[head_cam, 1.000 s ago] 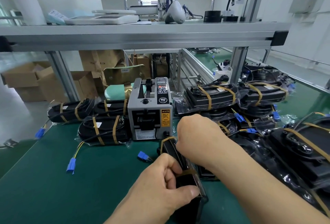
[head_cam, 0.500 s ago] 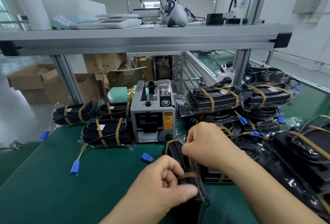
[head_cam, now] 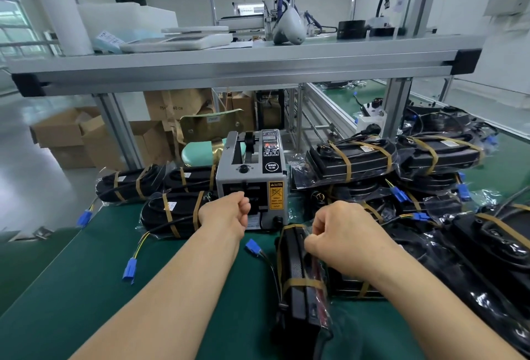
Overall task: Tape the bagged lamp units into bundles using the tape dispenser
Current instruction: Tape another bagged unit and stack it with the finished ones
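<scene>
Toward the middle of the bench (head_cam: pixel 86 288), a twice-taped bagged lamp bundle (head_cam: pixel 298 273) stands on edge, its top gripped by the right hand (head_cam: pixel 341 233). The left hand (head_cam: pixel 226 212) curls at the tape dispenser (head_cam: pixel 252 176) outlet just behind; whether it pinches tape cannot be told.

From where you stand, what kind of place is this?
Most likely a factory packing line: a tape dispenser on a green bench, piles of bagged lamp units bound with tape, and cardboard boxes.

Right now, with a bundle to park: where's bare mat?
Green mat is bare front-left, around the loose blue connector up to the left forearm, and from that forearm to the upright lamp bundle. Right of the tape dispenser, taped bundles crowd.
</scene>
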`<state>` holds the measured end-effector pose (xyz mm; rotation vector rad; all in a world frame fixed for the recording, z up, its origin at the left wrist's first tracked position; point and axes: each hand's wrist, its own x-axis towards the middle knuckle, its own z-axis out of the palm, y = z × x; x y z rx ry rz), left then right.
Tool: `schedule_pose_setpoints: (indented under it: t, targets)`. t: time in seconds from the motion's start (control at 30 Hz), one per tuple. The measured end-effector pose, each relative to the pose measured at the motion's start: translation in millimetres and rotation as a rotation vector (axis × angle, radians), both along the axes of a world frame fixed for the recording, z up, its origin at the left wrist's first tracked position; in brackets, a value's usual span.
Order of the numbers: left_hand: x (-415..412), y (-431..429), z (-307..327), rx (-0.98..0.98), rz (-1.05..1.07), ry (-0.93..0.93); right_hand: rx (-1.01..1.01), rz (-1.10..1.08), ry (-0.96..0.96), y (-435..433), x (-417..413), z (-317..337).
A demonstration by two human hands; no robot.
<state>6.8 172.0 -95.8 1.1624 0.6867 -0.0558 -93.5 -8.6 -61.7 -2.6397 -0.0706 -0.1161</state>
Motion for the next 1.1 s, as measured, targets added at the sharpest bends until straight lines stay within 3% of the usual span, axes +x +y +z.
schedule_pose_setpoints:
  t: [0.23, 0.53, 0.83, 0.9, 0.97, 1.1]
  targets:
    - [-5.5, -9.0, 0.2, 0.028, 0.17, -0.059, 0.043, 0.0, 0.02, -2.0, 0.3, -1.4]
    - [-10.7, -7.1, -4.5, -0.039, 0.03, 0.018, 0.077, 0.026, 0.022, -3.5, 1.6, -5.6]
    - [6.8, -19.1, -3.0, -0.159, 0.204, -0.025, 0.067, 0.026, 0.026, -2.2, 1.2, -3.9]
    - [1.2, -19.5, -4.7, -0.091, 0.261, -0.047, 0.084, 0.021, 0.034, -2.0, 1.2, -4.6]
    - [-8.9, -16.9, -3.8, 0.013, 0.159, -0.152, 0.088, 0.02, 0.035, -2.3, 1.3, -5.4]
    - [-40.2, -3.7, 4.2, 0.088, -0.33, -0.347, 0.076, 0.016, 0.044, -4.0, 1.1, -4.0]
